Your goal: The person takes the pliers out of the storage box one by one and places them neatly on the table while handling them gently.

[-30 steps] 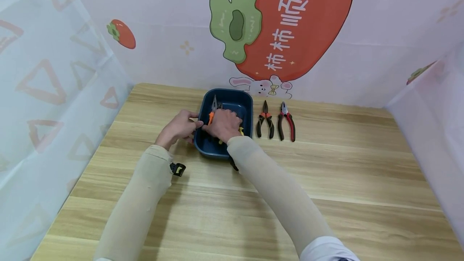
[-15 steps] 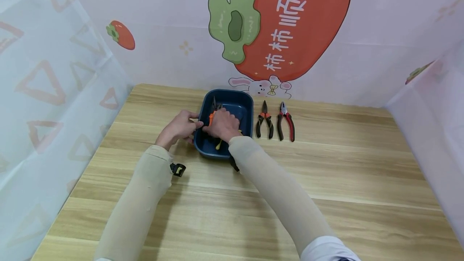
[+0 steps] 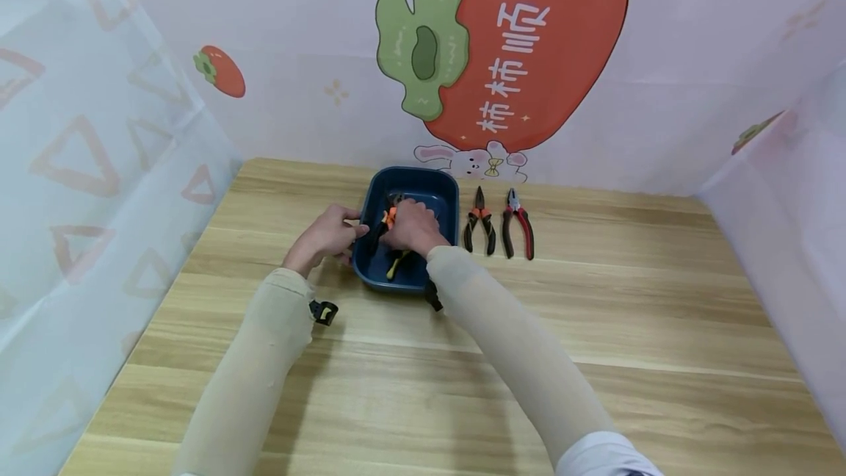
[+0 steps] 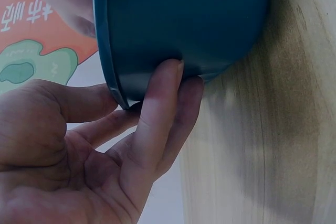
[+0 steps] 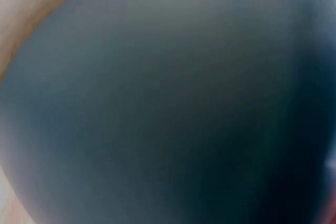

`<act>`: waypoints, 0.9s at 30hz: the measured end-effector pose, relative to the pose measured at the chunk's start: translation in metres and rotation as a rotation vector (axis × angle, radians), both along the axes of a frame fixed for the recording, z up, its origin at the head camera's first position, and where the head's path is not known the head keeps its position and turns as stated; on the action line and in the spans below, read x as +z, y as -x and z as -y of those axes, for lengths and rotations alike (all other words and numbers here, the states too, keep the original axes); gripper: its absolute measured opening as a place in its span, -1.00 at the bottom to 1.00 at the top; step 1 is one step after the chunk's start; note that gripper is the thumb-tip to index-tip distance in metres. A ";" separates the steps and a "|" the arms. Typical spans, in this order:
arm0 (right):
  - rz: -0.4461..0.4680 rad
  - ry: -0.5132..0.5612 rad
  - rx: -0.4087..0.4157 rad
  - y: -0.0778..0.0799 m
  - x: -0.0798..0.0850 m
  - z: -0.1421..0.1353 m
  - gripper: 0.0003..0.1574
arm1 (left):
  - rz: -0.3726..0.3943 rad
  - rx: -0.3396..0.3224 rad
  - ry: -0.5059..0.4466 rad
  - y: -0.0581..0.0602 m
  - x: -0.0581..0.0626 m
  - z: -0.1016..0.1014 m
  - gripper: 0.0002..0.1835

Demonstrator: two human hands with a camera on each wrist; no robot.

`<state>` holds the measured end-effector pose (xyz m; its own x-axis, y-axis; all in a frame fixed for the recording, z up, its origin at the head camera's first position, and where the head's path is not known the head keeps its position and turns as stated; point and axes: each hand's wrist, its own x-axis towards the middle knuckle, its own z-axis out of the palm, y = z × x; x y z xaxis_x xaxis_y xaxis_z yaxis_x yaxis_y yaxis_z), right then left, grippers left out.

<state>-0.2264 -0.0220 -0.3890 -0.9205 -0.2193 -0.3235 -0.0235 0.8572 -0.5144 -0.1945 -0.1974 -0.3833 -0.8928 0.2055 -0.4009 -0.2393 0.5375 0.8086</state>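
Observation:
A dark blue plastic bin (image 3: pixel 370 279) stands near the back of the table. My left hand (image 3: pixel 328 233) holds its left wall: in the left wrist view the thumb lies at the rim and the fingers (image 4: pixel 157 114) press the outer side. My right hand (image 3: pixel 416 228) reaches down inside the bin, its fingertips hidden. Just left of it are orange and black parts of pliers (image 3: pixel 378 235), their jaws partly covered by the hand. A yellow handle (image 3: pixel 395 267) lies below the hand on the bin's floor. The right wrist view is blurred, filled by a dark blue-grey surface.
Right of the bin lie pliers with orange and black handles (image 3: pixel 479 222) and pliers with red and black handles (image 3: pixel 518 225), side by side, tips toward the back wall. The wooden table (image 3: pixel 628 314) meets printed white sheets at the back and sides.
Inside the bin the orange and black pliers have shifted, and their grey tip no longer shows. More of the yellow handle shows. My left hand stays on the bin; the head view has tilted slightly.

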 end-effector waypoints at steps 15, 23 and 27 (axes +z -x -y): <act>0.102 -0.126 0.124 0.000 0.013 -0.033 -0.41 | 0.006 0.005 -0.009 -0.001 -0.003 0.000 -0.44; 0.052 -0.226 0.165 0.000 0.004 -0.029 -0.31 | 0.005 0.010 -0.003 -0.001 -0.003 0.000 -0.44; 0.018 -0.267 0.181 0.000 0.001 -0.026 -0.37 | 0.001 0.008 -0.003 0.000 -0.003 0.001 -0.44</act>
<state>-0.2268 0.0042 -0.3877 -0.8678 -0.2844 -0.4075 -0.1811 0.9446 -0.2736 -0.1941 -0.1980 -0.3861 -0.8939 0.1991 -0.4015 -0.2449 0.5333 0.8097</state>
